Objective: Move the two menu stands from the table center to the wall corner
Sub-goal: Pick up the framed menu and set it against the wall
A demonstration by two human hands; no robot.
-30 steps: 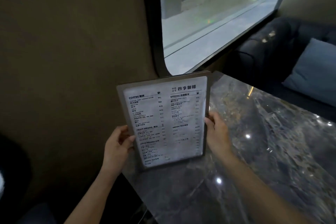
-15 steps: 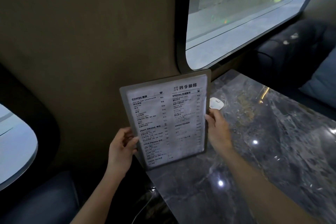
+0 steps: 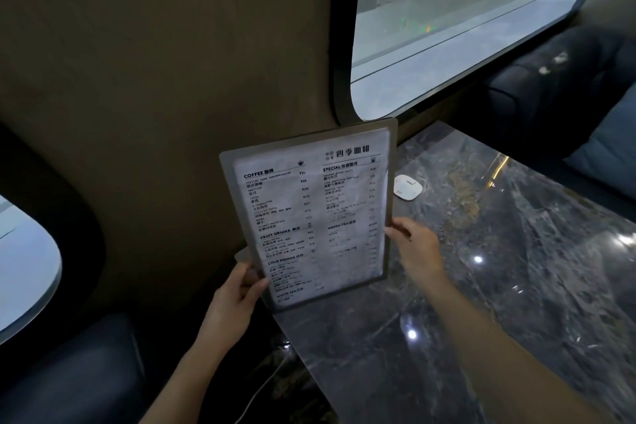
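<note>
A flat menu stand (image 3: 311, 213) with a white printed drinks list stands upright at the near left edge of the dark marble table (image 3: 481, 286), close to the brown wall (image 3: 172, 79). My left hand (image 3: 237, 296) grips its lower left edge and my right hand (image 3: 416, 248) holds its right edge. Only one menu stand is in view; a grey edge (image 3: 242, 256) pokes out behind its lower left, and I cannot tell what it is.
A small white rounded device (image 3: 407, 186) lies on the table behind the menu, near the wall. A large window (image 3: 447, 21) is above the table's far end. A dark sofa with a blue cushion (image 3: 609, 151) sits at the right, and a dark seat (image 3: 69, 372) at lower left.
The view has swung left, so a second window and a seat show at the left and the white device came into sight. Both hands keep their hold on the menu stand, near the wall.
</note>
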